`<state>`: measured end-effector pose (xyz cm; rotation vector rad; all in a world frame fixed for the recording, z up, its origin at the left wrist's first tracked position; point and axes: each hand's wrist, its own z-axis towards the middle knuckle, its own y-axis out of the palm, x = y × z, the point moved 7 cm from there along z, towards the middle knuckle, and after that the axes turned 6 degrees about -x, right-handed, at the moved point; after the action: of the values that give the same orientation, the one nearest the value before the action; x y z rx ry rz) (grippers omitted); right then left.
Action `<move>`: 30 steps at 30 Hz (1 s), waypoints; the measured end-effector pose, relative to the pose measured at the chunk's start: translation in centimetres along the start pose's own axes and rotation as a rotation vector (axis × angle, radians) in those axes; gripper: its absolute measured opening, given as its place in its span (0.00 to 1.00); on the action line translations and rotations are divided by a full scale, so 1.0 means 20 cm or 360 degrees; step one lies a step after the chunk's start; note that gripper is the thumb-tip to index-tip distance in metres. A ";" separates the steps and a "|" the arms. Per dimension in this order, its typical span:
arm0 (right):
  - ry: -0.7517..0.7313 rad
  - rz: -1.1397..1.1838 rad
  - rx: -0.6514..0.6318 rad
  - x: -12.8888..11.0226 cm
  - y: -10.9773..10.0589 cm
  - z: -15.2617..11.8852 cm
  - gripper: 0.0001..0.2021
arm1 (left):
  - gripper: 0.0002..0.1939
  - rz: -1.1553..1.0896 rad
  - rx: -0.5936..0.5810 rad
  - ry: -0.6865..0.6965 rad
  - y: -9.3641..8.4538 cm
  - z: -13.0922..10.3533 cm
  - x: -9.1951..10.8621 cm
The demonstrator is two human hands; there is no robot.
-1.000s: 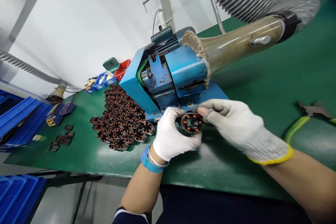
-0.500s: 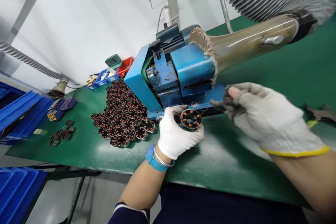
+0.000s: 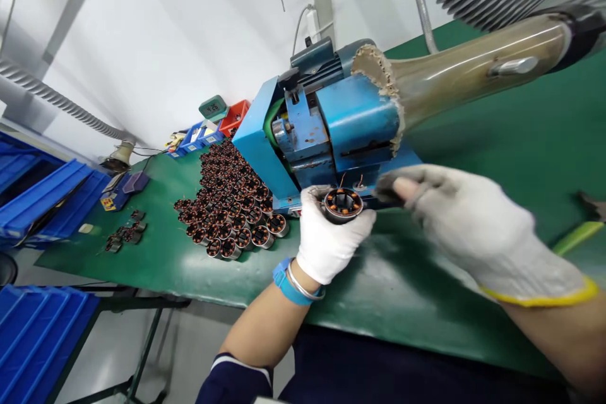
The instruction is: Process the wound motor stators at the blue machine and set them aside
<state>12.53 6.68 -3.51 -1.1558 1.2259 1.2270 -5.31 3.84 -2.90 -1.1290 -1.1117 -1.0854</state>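
Observation:
My left hand (image 3: 326, 233), in a white glove, is closed around a motor stator (image 3: 343, 203), a metal ring with copper windings. Its open end faces up towards me, and thin copper wire ends stick up from its far rim. To the right, my right hand (image 3: 454, 221) wears a greyed glove with the thumb tip bare. Its thumb and fingers are pinched together, smeared by motion; whether anything is between them is hidden. The hand is apart from the stator. Directly behind both hands stands a blue belt-driven machine (image 3: 353, 123).
Many more stators (image 3: 231, 202) stand packed left of the machine, with a small group (image 3: 125, 233) farther left. A suction pipe (image 3: 454, 85) slants right from the machine. A green-handled tool (image 3: 577, 237) lies at the right. Blue trays (image 3: 42, 334) are at the far left.
My left hand has tipped the stator more upright, and its wire ends now point up. My right hand remains pinched beside it, still blurred. The whole view has shifted slightly.

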 end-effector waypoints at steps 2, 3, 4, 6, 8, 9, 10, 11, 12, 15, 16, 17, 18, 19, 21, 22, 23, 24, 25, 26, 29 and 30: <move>-0.0078 -0.0314 -0.0318 0.01 0.09 -0.03 0.21 | 0.32 -0.0312 -0.0154 -0.0094 0.02 0.01 -0.04; -0.0160 -0.0391 -0.0418 0.00 0.12 -0.05 0.24 | 0.35 -0.0446 -0.0243 -0.0121 0.03 0.01 -0.06; -0.0263 -0.0456 -0.0470 0.00 0.14 -0.07 0.26 | 0.36 -0.0545 -0.0320 -0.0130 0.03 0.01 -0.07; -0.0431 -0.0584 -0.0466 -0.02 0.16 -0.08 0.27 | 0.37 -0.0604 -0.0410 -0.0092 0.03 0.02 -0.07; -0.0542 -0.0713 -0.0375 -0.05 0.16 -0.09 0.23 | 0.35 -0.0510 -0.0450 -0.0027 0.02 0.02 -0.05; -0.0573 -0.0739 -0.0319 -0.06 0.15 -0.09 0.20 | 0.33 -0.0437 -0.0469 -0.0008 0.03 0.02 -0.04; -0.0579 -0.0706 -0.0246 -0.08 0.14 -0.08 0.17 | 0.32 -0.0369 -0.0497 -0.0002 0.03 0.02 -0.04; -0.0557 -0.0609 -0.0148 -0.09 0.10 -0.08 0.15 | 0.31 -0.0315 -0.0525 -0.0003 0.04 0.02 -0.03; -0.0518 -0.0463 -0.0023 -0.11 0.06 -0.07 0.14 | 0.31 -0.0280 -0.0541 -0.0004 0.05 0.01 -0.03; -0.0356 -0.0053 0.0352 -0.11 -0.08 -0.05 0.15 | 0.30 -0.0228 -0.0484 0.0048 0.06 0.01 -0.03; -0.0274 -0.0043 0.0337 -0.09 -0.08 -0.04 0.15 | 0.30 -0.0226 -0.0444 0.0085 0.05 0.02 -0.03; -0.0182 -0.0091 0.0219 -0.07 -0.06 -0.03 0.16 | 0.31 -0.0231 -0.0406 0.0124 0.04 0.02 -0.03; -0.0100 -0.0162 0.0019 -0.03 -0.02 -0.02 0.17 | 0.31 -0.0236 -0.0379 0.0158 0.03 0.02 -0.03; -0.0048 -0.0219 -0.0213 0.00 0.04 -0.02 0.19 | 0.31 -0.0235 -0.0359 0.0189 0.02 0.02 -0.03; -0.0053 -0.0205 -0.0549 0.04 0.15 -0.04 0.27 | 0.31 -0.0193 -0.0329 0.0254 0.00 0.03 -0.03; -0.0090 -0.0137 -0.0607 0.05 0.17 -0.06 0.30 | 0.31 -0.0152 -0.0315 0.0296 -0.01 0.04 -0.03; -0.0124 -0.0049 -0.0607 0.05 0.18 -0.07 0.33 | 0.31 -0.0097 -0.0292 0.0344 -0.02 0.04 -0.03; -0.0140 0.0049 -0.0578 0.04 0.18 -0.08 0.34 | 0.31 -0.0035 -0.0265 0.0395 -0.03 0.05 -0.03; -0.0140 0.0151 -0.0532 0.02 0.16 -0.09 0.33 | 0.31 0.0026 -0.0238 0.0442 -0.04 0.05 -0.04; -0.0144 0.0248 -0.0469 0.00 0.13 -0.09 0.32 | 0.31 0.0079 -0.0216 0.0479 -0.04 0.06 -0.04; -0.0181 0.0477 -0.0186 -0.08 0.01 -0.08 0.25 | 0.31 0.0162 -0.0176 0.0527 -0.04 0.07 -0.07; -0.0154 0.0484 -0.0105 -0.08 -0.01 -0.08 0.22 | 0.31 0.0171 -0.0171 0.0529 -0.04 0.07 -0.08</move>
<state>12.73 5.08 -1.95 -0.9675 1.3291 1.5414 -6.48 5.16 -4.18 -1.0330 -0.7322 -1.2078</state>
